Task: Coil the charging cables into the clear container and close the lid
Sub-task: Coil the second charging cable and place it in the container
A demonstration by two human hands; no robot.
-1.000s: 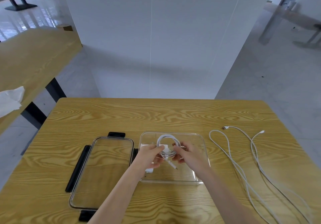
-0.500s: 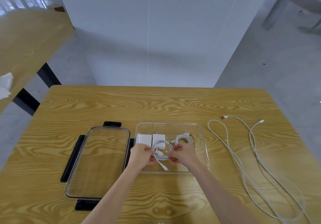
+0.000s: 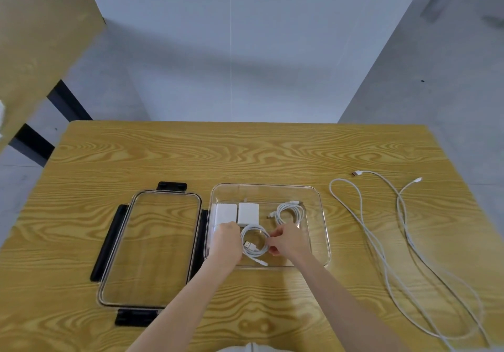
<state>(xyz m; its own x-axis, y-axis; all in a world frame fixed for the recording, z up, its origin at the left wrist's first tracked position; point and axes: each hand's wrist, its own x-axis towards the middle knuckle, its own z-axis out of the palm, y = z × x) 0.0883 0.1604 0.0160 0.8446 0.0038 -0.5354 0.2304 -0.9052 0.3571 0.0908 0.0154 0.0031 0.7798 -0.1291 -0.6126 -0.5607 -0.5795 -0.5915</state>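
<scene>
The clear container [image 3: 324, 242] sits mid-table. Inside its front part lies a white coiled cable [image 3: 255, 244], held on the left by my left hand [image 3: 226, 241] and pinched on the right by my right hand [image 3: 286, 241]. A second coiled cable [image 3: 289, 212] rests in the container's back right. Two white charger blocks [image 3: 236, 213] lie at the back left. The clear lid [image 3: 148, 248] with black clips lies flat to the left of the container. A long loose white cable [image 3: 403, 242] sprawls on the table to the right.
The wooden table [image 3: 245, 155] ends at a white partition wall behind. Another wooden table [image 3: 32, 37] stands at the far left across a gap.
Both hands have lowered the coiled cable from above the container's middle down into its front part. The camera has tilted downward, so the table sits lower in view.
</scene>
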